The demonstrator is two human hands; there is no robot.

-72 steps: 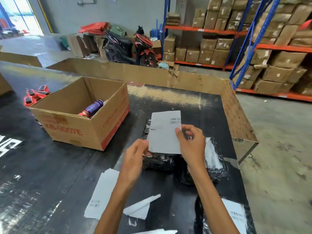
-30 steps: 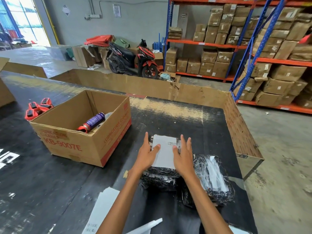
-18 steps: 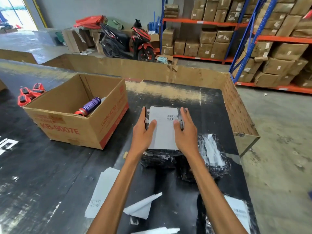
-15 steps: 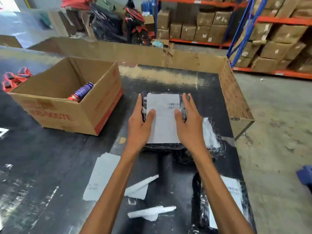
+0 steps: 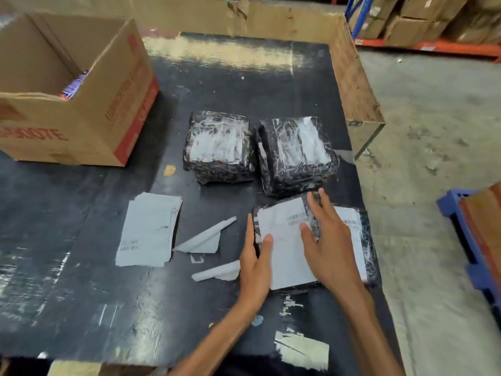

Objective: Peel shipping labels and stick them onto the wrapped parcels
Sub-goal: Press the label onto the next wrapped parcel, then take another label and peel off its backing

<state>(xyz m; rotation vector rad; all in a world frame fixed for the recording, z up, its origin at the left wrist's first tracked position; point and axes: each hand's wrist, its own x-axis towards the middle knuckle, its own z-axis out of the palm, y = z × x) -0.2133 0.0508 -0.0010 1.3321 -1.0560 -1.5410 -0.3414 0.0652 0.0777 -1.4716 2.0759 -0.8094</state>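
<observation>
1. Your left hand [image 5: 254, 270] lay along the left edge of the near parcel [image 5: 284, 287], fingers straight and open, thumb resting on the label [image 5: 284, 245] stuck to its top.
2. Your right hand [image 5: 329, 248] lay flat over the right part of that label, its grip open, fingers spread and pointing away from you, closed on nothing.
3. The near parcel, wrapped in black film, sat on the black table [image 5: 81, 294] just beside a second labelled parcel [image 5: 357, 234] on its right, which your right hand partly hid.
4. Beyond them stood two more black-wrapped parcels side by side: the left one [image 5: 219, 147] and the right one [image 5: 296, 153], each showing pale patches under the film; I cannot tell whether those are labels.
5. A stack of label sheets [image 5: 147, 230] lay on the table to the left of your hands, apart from the parcels.
6. Two curled strips of backing paper [image 5: 204, 240] lay between that stack and the near parcel, the nearer strip just beside your left hand.
7. An open cardboard box [image 5: 89, 104] stood at the far left of the table, with a purple can [image 5: 73, 86] partly visible inside.
8. A cardboard wall [image 5: 355, 85] ran along the table's far and right edges.
</observation>
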